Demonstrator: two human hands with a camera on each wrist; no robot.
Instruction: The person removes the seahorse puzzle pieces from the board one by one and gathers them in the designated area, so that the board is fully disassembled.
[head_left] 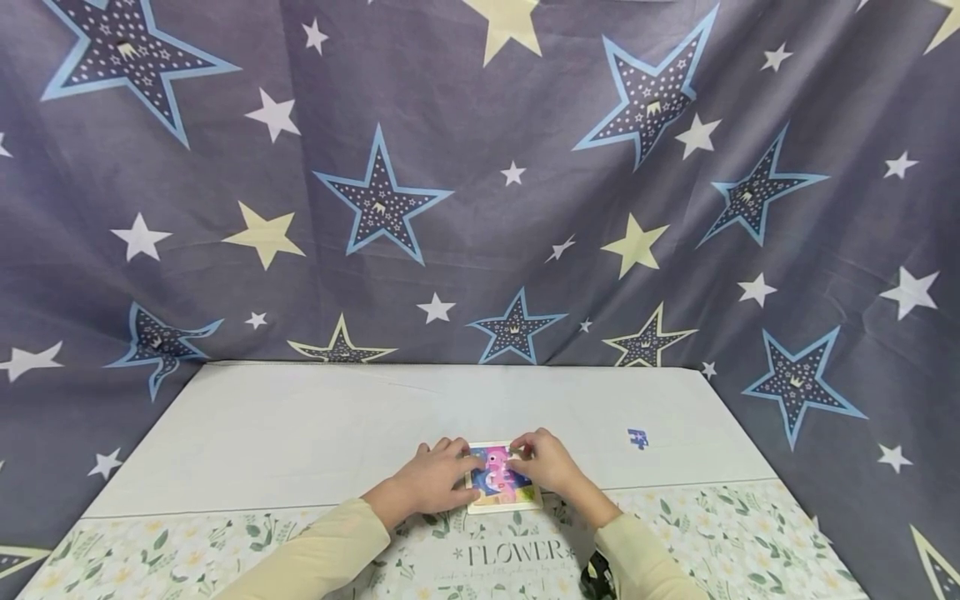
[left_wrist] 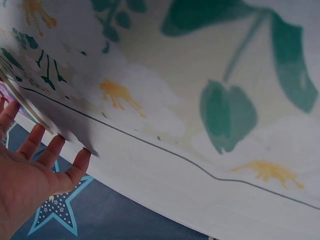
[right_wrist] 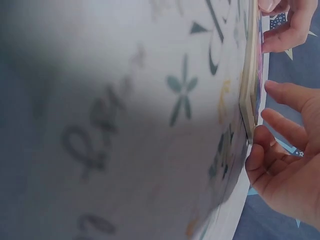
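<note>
A small picture puzzle in a pale wooden tray (head_left: 504,507) lies on the table, showing a pink figure (head_left: 495,472) against blue. My left hand (head_left: 438,477) rests at its left side, fingers spread, with some fingertips over the picture and others by the edge. In the left wrist view, that hand (left_wrist: 37,172) has its fingertips along the tray's rim. My right hand (head_left: 551,462) reaches over the upper right part of the puzzle. The right wrist view shows this hand (right_wrist: 290,145) with two fingers stretched apart to the picture surface and the others curled by the tray's corner.
A loose blue-purple puzzle piece (head_left: 637,438) lies on the white part of the table to the right. A flower-printed mat (head_left: 225,533) covers the near part. A dark object (head_left: 597,575) sits at the right wrist. Behind the table hangs a star-patterned curtain (head_left: 465,267).
</note>
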